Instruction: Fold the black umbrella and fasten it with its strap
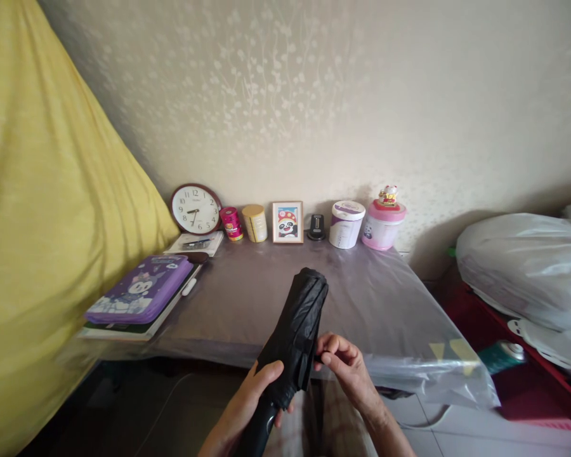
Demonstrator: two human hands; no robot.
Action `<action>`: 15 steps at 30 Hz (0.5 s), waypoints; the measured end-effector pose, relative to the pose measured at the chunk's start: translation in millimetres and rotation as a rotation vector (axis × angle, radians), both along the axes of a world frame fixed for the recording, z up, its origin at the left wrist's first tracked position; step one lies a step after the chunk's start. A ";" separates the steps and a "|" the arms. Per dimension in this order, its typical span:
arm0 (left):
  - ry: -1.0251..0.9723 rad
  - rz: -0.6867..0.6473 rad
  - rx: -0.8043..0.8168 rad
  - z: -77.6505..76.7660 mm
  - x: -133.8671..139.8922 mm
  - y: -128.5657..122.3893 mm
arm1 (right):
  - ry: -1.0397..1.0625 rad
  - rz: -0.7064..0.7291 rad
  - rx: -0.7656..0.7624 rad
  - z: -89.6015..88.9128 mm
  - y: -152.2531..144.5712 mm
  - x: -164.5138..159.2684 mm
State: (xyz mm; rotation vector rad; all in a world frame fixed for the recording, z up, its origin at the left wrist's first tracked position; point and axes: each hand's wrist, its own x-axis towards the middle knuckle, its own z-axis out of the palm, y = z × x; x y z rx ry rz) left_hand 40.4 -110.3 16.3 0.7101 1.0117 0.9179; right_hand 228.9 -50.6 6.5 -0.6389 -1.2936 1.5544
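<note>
A folded black umbrella (299, 324) slants up and to the right in front of the table's near edge, its handle (259, 426) toward me. My left hand (259, 393) is wrapped around its lower part, thumb on top of the cloth and fingertips showing underneath. At the umbrella's right side, my right hand (345, 368) is closed in a pinch by the loose edge of the cloth. What sits between those fingertips is small and dark, perhaps the strap or a cloth edge; I cannot make it out.
Plastic film covers the table (375, 298). Along the wall stand a clock (196, 209), a pink can (231, 223), a yellow-lidded can (254, 223), a framed panda picture (288, 222) and two tubs. A purple case (140, 289) lies left, beside a yellow curtain (52, 190). White bags (528, 266) fill the right.
</note>
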 end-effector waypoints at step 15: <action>-0.228 -0.018 -0.008 -6.0 -10.1 8.3 | -0.041 0.010 -0.044 -30.0 -10.1 11.4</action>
